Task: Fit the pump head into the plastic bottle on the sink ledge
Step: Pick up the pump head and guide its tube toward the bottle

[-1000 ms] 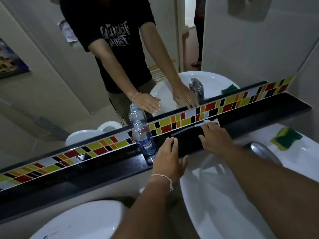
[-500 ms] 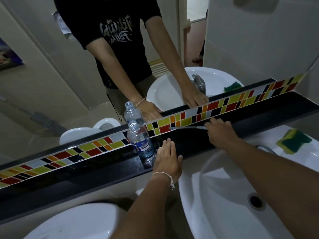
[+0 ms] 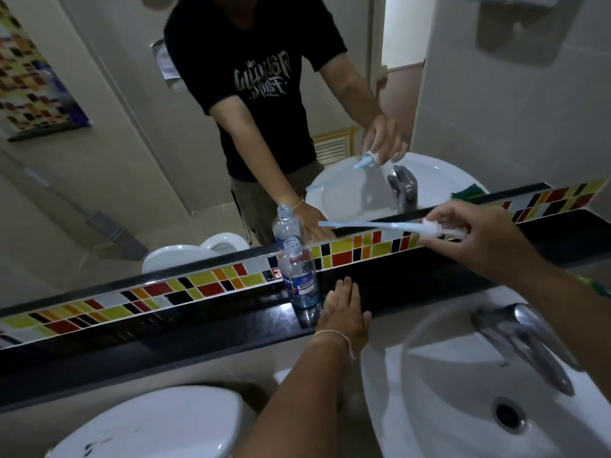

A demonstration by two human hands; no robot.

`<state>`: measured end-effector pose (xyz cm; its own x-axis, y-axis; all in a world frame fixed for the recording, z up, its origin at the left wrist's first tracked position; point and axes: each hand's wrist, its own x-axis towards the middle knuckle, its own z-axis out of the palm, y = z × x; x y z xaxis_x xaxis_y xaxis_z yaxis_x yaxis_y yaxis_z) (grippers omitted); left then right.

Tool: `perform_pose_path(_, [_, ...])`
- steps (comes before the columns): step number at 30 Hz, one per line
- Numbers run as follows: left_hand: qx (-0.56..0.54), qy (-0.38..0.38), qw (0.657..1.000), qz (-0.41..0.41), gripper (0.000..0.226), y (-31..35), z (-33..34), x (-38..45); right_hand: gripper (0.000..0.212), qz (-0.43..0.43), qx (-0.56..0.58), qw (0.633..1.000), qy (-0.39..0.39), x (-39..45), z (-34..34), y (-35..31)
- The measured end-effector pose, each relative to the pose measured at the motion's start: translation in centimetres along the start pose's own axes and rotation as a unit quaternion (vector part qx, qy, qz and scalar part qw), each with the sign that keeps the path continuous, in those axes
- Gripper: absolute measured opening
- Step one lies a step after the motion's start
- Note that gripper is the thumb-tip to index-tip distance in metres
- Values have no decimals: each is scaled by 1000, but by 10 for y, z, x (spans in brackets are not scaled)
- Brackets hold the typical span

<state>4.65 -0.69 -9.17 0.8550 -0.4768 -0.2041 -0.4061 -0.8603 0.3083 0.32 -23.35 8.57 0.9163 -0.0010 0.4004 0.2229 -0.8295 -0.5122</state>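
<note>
A: Looking down, you have the big mirror (image 3: pixel 99 200) in front of you, above a band of coloured tiles (image 3: pixel 205 282), and the black ledge (image 3: pixel 165 328) runs under it from left to right

B: And below the ledge?

A: The white sink (image 3: pixel 429 408) is at the lower right with its metal tap (image 3: pixel 525 342) over the basin and the drain (image 3: pixel 508 414) near the bottom. A white toilet tank lid (image 3: pixel 148 424) is at the lower left

B: Where is the plastic bottle (image 3: pixel 299 279)?

A: It stands upright on the ledge, near the middle, close against the tiles. It is clear, it has a blue label, its neck is open with no cap, and a little liquid is at the bottom

B: What do your hands do?

A: Your left hand (image 3: pixel 344 312) lies flat on the ledge with the fingers stretched out and close together, holding nothing, just beside the bottle on its right. Your right hand (image 3: pixel 476 239) is raised above the ledge, to the right of the bottle, and its fingers are closed around the pump head (image 3: pixel 429 228)

B: And the pump itself?

A: It is in the air, almost horizontal. Its long thin tube (image 3: pixel 360 224) points left toward the bottle, and the tip is above and a little to the right of the open neck, not touching it
</note>
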Motion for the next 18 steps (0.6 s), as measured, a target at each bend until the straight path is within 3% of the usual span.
perform_pose_path(8, [-14,4,1000,9,75,-3,-4,-1,33,-51,-22,995,-83,50,-36,-79])
perform_pose_path(18, [-27,-4,1000,6,73,-3,-5,2,35,-104,-117,977,-147,82,-26,-89])
